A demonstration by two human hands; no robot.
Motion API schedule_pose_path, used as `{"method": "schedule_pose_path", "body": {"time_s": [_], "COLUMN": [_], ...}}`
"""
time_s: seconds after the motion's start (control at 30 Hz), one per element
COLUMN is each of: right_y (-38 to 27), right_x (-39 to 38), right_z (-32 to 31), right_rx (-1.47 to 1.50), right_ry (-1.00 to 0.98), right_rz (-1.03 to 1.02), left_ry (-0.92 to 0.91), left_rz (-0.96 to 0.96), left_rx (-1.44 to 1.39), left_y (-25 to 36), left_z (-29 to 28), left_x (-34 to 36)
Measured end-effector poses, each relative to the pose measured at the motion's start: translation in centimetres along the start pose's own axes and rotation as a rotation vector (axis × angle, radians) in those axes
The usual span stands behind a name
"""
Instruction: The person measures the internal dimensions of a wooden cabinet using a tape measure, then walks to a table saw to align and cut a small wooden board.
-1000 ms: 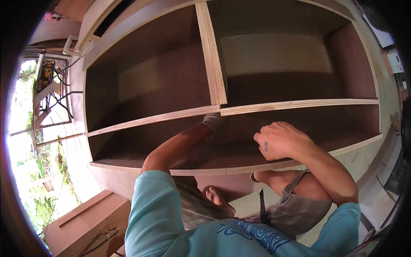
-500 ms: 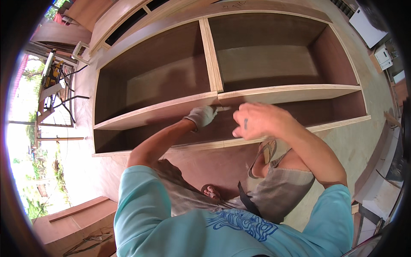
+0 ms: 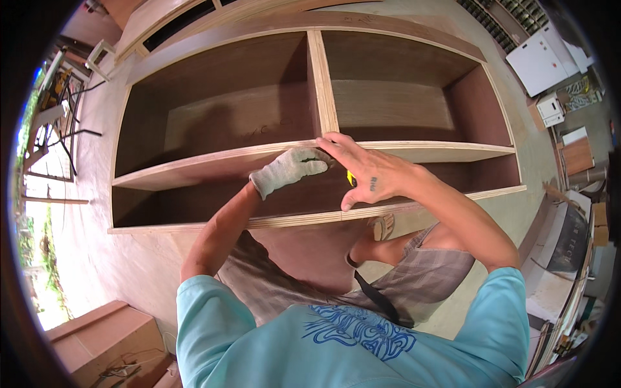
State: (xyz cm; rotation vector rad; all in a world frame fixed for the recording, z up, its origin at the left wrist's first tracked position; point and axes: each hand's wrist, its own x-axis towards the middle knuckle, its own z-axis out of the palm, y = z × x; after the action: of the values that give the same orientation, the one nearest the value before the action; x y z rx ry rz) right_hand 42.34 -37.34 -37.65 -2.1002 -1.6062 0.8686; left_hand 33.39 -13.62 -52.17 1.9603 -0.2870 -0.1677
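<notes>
A plywood carcass [image 3: 314, 52] lies before me, with two large upper compartments and a long narrow one below. My left hand [image 3: 291, 169], in a grey knit glove, has its fingers curled just under the middle rail [image 3: 213, 155] where the upright divider [image 3: 323, 84] meets it; whatever it grips is hidden. To its right my right hand [image 3: 378, 174], bare, reaches its index finger onto that junction, with the thumb pointing down toward the front board [image 3: 297, 219]. A small yellow-and-black tool [image 3: 351, 178] shows in its grasp, partly hidden by the hand.
Another plywood unit [image 3: 149, 19] is behind, a folding stand with equipment [image 3: 55, 123] at the left, a wooden box [image 3: 110, 343] at lower left, a white appliance [image 3: 543, 58] and stacked panels [image 3: 556, 258] at the right. My legs are folded below the carcass.
My right hand has moved up to the junction, index finger extended, and the yellow tool now shows. My gloved left hand came out from behind the rail. The view has shifted.
</notes>
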Motion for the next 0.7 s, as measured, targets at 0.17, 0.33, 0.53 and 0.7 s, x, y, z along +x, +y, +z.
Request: {"method": "schedule_pose_path", "body": {"time_s": [0.17, 0.33, 0.53, 0.7], "right_y": [0.8, 1.4, 2.9, 1.5], "right_x": [2.0, 3.8, 4.8, 5.1], "right_z": [3.3, 4.2, 5.1, 5.8], "right_rx": [-0.11, -0.107, -0.1, -0.203], "right_ry": [0.087, 0.106, 0.101, 0.127], "right_rz": [-0.19, -0.184, -0.131, -0.055], "left_ry": [0.022, 0.017, -0.069, 0.022], "left_rz": [0.021, -0.014, -0.071, 0.115], "left_rx": [-0.118, -0.351, -0.302, -0.231], "left_y": [1.1, -0.4, 0.5, -0.6], "left_z": [-0.9, -0.6, -0.8, -0.2], "left_x": [-0.3, -0.5, -0.1, 0.0]}}
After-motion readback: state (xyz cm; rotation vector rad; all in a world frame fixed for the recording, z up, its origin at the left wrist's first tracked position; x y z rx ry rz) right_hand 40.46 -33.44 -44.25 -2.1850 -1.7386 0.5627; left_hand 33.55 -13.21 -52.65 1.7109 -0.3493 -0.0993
